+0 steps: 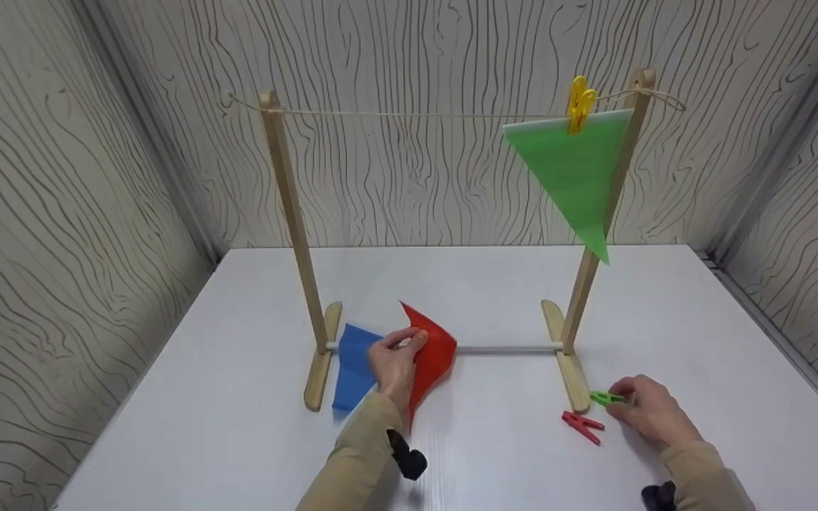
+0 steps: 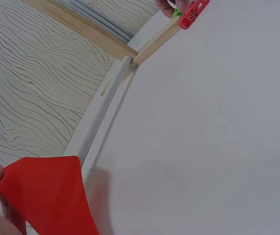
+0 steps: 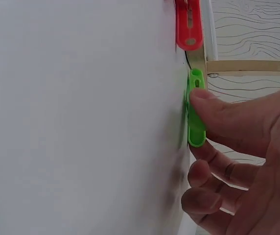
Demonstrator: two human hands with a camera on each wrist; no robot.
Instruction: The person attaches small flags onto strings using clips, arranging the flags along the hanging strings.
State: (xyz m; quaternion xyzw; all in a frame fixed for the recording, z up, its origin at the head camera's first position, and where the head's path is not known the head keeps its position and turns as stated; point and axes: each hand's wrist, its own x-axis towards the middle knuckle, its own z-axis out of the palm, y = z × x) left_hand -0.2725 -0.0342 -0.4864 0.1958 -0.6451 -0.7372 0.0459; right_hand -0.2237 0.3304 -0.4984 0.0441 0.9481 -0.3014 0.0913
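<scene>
My left hand (image 1: 396,362) pinches a red flag (image 1: 437,351) between thumb and fingers, lifted above the table near the frame's low bar. Behind that wrist lies a blue flag (image 1: 356,365), partly covered by the hand and sleeve. At the right, my right hand (image 1: 654,411) grips a green clothespin (image 3: 197,107) with thumb and fingers, low over the table. Close to it lies a red clothespin (image 1: 583,427). A green flag (image 1: 572,170) hangs from the string (image 1: 409,114) by a yellow clothespin (image 1: 579,106).
A wooden frame carries the string between a left post (image 1: 292,220) and a right post (image 1: 611,213), each on a flat foot. A white bar (image 1: 508,348) joins them low down. The white table (image 1: 238,454) is enclosed by wood-patterned walls (image 1: 395,184).
</scene>
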